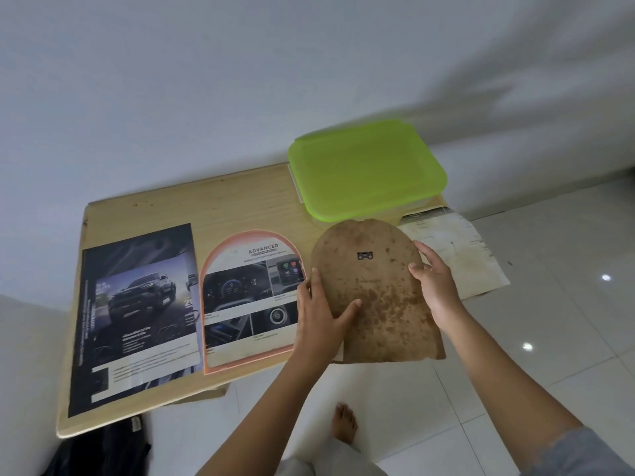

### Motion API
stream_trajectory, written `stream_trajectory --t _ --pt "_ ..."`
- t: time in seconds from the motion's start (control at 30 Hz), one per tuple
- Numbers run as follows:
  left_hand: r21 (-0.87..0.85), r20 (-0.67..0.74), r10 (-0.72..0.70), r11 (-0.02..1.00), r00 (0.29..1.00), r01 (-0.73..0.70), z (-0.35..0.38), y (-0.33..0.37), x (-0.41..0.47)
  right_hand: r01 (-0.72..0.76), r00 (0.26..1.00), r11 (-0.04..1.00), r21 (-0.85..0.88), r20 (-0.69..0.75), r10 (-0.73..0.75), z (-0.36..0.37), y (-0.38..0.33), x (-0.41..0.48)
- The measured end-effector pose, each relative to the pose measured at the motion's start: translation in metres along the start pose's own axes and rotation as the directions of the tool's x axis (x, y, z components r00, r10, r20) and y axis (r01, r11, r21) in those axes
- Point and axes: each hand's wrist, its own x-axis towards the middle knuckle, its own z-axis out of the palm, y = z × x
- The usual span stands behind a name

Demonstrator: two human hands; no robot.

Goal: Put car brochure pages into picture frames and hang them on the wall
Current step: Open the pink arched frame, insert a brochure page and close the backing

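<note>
An arched brown backing board [372, 283], stained and with a small metal hanger near its top, is held above the table's right end. My left hand [321, 314] grips its left edge and my right hand [434, 283] grips its right edge. To its left an arched picture frame [251, 300] with an orange rim lies flat on the table, a brochure page headed "ADVANCED" inside it. Further left lies a dark car brochure [137, 321] with a pickup truck on it. Another pale brochure page [457, 249] hangs over the table's right edge, partly behind the board.
The light wooden table [206, 211] stands against a white wall. A clear box with a green lid [366, 170] sits at the table's back right. White tiled floor lies to the right and below, with my bare foot [345, 424] on it. Dark cloth [103, 451] lies under the table's front left.
</note>
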Motion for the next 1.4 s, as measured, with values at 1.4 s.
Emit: stream_trajectory --t 1.4 --pt "0.114 -0.171 -0.173 0.974 0.97 0.194 -0.131 -0.144 0.012 0.438 0.897 0.584 -0.683 0.37 -0.24 0.165 0.038 -0.022"
